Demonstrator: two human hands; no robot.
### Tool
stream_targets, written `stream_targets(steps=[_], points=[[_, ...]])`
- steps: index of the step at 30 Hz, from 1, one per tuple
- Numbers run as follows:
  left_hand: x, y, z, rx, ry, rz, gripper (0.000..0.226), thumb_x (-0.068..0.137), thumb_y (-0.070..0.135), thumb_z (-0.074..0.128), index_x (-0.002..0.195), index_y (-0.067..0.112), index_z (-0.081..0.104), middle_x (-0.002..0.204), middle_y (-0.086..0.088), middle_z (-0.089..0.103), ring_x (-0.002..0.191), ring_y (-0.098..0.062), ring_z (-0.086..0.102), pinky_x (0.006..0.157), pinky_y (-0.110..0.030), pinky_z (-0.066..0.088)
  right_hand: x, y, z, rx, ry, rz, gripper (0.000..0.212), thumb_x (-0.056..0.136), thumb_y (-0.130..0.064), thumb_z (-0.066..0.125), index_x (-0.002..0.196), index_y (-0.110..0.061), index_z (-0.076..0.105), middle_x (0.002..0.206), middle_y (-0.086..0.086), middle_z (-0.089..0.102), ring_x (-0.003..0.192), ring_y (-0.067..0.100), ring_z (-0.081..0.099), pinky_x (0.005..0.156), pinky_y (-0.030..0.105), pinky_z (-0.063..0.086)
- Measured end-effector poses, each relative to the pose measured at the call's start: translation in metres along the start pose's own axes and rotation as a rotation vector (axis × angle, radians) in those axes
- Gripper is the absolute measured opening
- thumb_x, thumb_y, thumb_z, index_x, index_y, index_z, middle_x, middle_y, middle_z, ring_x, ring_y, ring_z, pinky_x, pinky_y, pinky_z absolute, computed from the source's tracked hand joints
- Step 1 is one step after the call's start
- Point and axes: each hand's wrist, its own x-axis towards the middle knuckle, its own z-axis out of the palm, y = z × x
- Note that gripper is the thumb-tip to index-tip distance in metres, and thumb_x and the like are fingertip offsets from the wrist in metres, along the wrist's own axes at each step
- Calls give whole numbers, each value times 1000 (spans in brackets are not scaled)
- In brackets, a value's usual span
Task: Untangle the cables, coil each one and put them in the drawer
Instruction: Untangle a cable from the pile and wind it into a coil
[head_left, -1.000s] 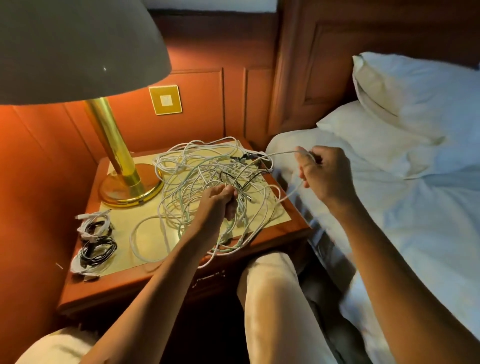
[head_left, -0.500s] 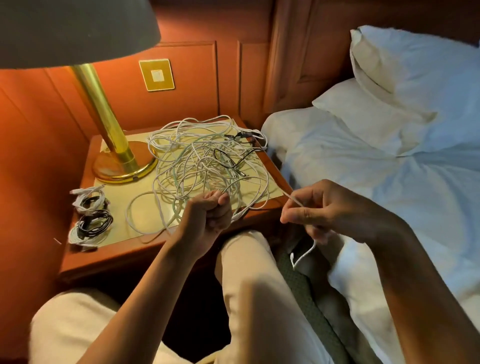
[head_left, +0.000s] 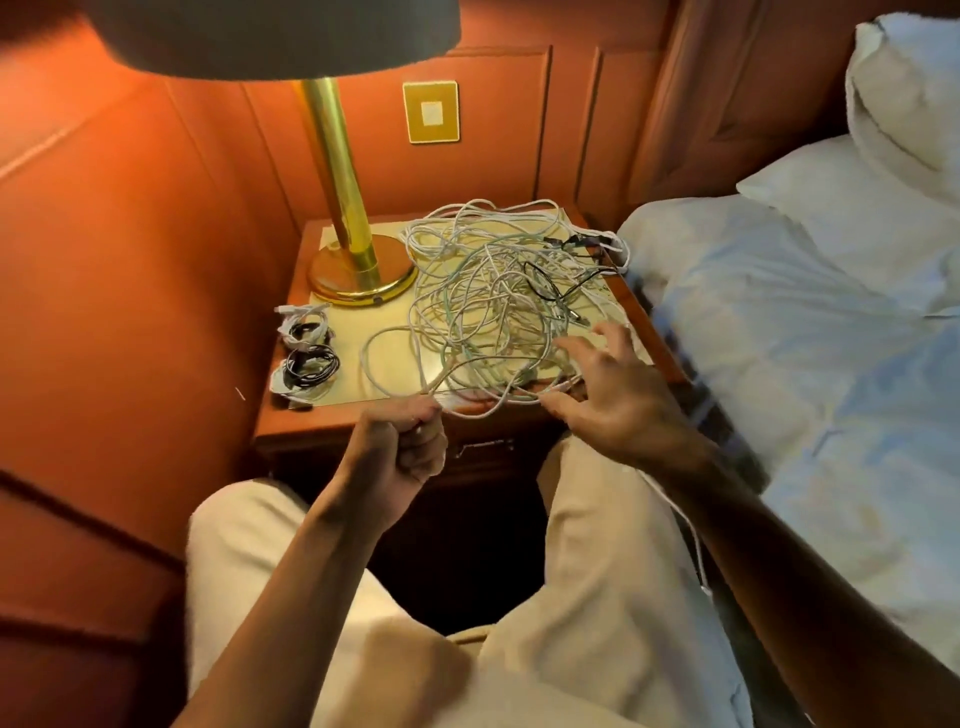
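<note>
A big tangle of white cables (head_left: 498, 306), with a few thin black ones, covers the right half of the wooden nightstand (head_left: 332, 421). My left hand (head_left: 400, 447) is a fist at the nightstand's front edge and grips a white cable that runs up into the tangle. My right hand (head_left: 608, 395) hovers over the tangle's near right corner with fingers spread, holding nothing. A loose white cable end (head_left: 691, 535) hangs below my right forearm. Two coiled cables (head_left: 306, 348) lie at the nightstand's left edge. The drawer front (head_left: 483, 452) under the top is closed.
A brass lamp (head_left: 353, 260) stands at the nightstand's back left, its shade overhead. The bed with white sheets (head_left: 810, 364) and pillows (head_left: 904, 124) is on the right. My knees sit just before the nightstand. Wood panelling lies behind and to the left.
My right hand let go of the white cable end it had pulled toward me and moved forward, open, over the tangle. My left hand drew back to the front edge, still gripping its cable.
</note>
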Motion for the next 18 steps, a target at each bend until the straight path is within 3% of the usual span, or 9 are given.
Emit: stream_targets(steps=[2, 5, 6, 8, 9, 11, 13, 15, 18], points=[[-14, -1, -4, -23, 15, 5, 20, 64, 9, 47, 54, 19, 33, 47, 6, 21, 37, -5, 18, 40, -21, 13, -2, -11, 13, 5, 34, -182, 63, 94, -42, 62, 150, -31, 36, 161, 6, 19, 140, 34, 35, 114, 45, 33], [-30, -3, -8, -88, -48, -15, 26, 62, 9, 53, 63, 18, 29, 48, 6, 23, 37, -5, 20, 36, -18, 20, -2, -30, 37, 124, -17, -462, 52, 97, -29, 60, 146, -30, 44, 158, 4, 31, 145, 24, 28, 119, 43, 27], [-33, -4, -8, -94, -73, -8, 27, 61, 8, 55, 66, 17, 29, 49, 6, 24, 38, -5, 21, 37, -18, 19, -1, -36, 47, 178, -35, -549, 43, 97, -25, 61, 139, -27, 53, 150, 5, 43, 138, 21, 38, 115, 41, 33], [-36, -5, -8, -112, -108, 11, 21, 60, 8, 58, 66, 13, 39, 50, 5, 26, 38, -5, 23, 39, -19, 17, 3, -44, 65, 318, -14, -669, 21, 95, -14, 61, 114, -17, 68, 116, 4, 68, 103, 12, 60, 90, 33, 49], [-37, -5, -7, -130, -121, 18, 16, 61, 9, 60, 66, 12, 45, 51, 5, 26, 39, -5, 23, 40, -19, 19, 5, -47, 71, 398, 6, -662, 16, 94, -11, 60, 106, -14, 71, 99, 3, 72, 87, 10, 62, 77, 29, 49], [-39, -7, -4, -237, -132, 43, 14, 67, 10, 65, 68, 13, 52, 53, 5, 24, 42, -6, 23, 42, -20, 24, 7, -50, 80, 533, 14, -594, 20, 92, -9, 56, 103, -11, 72, 88, 0, 73, 76, 11, 63, 69, 26, 49], [-42, -11, -1, -386, -100, 50, 9, 80, 12, 60, 71, 11, 56, 52, 5, 29, 44, -6, 28, 46, -19, 28, 6, -51, 86, 580, 13, -568, 26, 90, -11, 51, 104, -11, 73, 90, 2, 74, 80, 17, 65, 72, 32, 53], [-45, -16, 1, -474, -71, 16, 21, 91, 13, 48, 74, 10, 60, 51, 6, 34, 45, -6, 32, 50, -19, 27, 4, -49, 92, 597, 4, -561, 29, 89, -13, 50, 105, -13, 73, 93, 2, 74, 85, 21, 67, 76, 41, 53], [-45, -24, 8, -517, -164, -56, 7, 88, 12, 59, 82, 10, 61, 52, 6, 38, 46, -6, 35, 50, -20, 30, -1, -40, 100, 622, 15, -501, 33, 86, -17, 51, 109, -18, 74, 101, 2, 76, 95, 19, 70, 83, 45, 55]])
